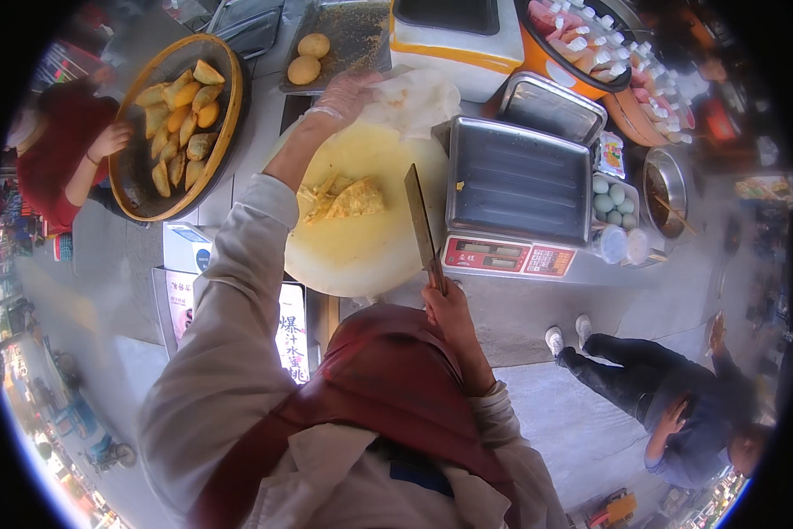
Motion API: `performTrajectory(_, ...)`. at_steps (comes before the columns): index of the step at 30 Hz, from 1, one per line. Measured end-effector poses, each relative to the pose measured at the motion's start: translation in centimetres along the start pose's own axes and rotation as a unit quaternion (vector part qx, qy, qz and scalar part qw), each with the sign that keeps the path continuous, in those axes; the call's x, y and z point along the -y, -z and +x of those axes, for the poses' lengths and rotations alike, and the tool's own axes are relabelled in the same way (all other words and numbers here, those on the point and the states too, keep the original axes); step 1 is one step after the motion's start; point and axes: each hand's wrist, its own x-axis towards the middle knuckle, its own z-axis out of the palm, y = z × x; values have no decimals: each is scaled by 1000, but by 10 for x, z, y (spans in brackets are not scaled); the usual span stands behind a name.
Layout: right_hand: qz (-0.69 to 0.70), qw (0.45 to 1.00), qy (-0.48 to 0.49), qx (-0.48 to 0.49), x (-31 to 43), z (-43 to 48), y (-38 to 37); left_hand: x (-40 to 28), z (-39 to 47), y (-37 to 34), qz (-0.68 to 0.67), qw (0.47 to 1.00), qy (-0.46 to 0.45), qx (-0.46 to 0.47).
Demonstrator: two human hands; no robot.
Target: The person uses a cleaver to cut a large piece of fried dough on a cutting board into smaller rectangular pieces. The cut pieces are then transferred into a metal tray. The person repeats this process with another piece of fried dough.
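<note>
My right hand (pixel 448 309) grips the handle of a cleaver (pixel 421 215), its blade pointing away from me over the right side of a round chopping block (pixel 343 258). Cut pieces of a golden, flaky flatbread (pixel 357 198) lie on the block, left of the blade. My left hand (pixel 345 98), in a clear plastic glove, reaches to the block's far edge. It touches a pile of thin whitish bags (pixel 413 99); its fingertips are blurred, so whether they pinch a bag is unclear.
To the left, a co-worker's hand (pixel 111 140) touches a round basket (pixel 234 125) of fried pastries. A tray (pixel 370 26) with two sesame balls sits beyond the block. Rightward are a scale (pixel 486 254) bearing a metal tray (pixel 519 182), eggs (pixel 613 202), and a steel bowl (pixel 677 165). Another person (pixel 668 397) stands right.
</note>
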Motion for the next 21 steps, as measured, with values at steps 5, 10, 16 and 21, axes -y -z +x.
performTrajectory(5, -1, 1000, -17, 18, 1, 0, 7, 22, -103, 66, -101, 990, -96, 14)
performTrajectory(10, -20, 1000, -6, 16, 3, -2, 9, 53, -209, 54, 151, 979, 10, 135)
performTrajectory(16, -152, 987, 22, -44, 3, -26, 7, 11, -238, -17, 39, 979, 73, -185)
performTrajectory(21, -250, 959, 115, -68, 17, -44, 2, 2, -209, -31, 100, 951, 185, -225)
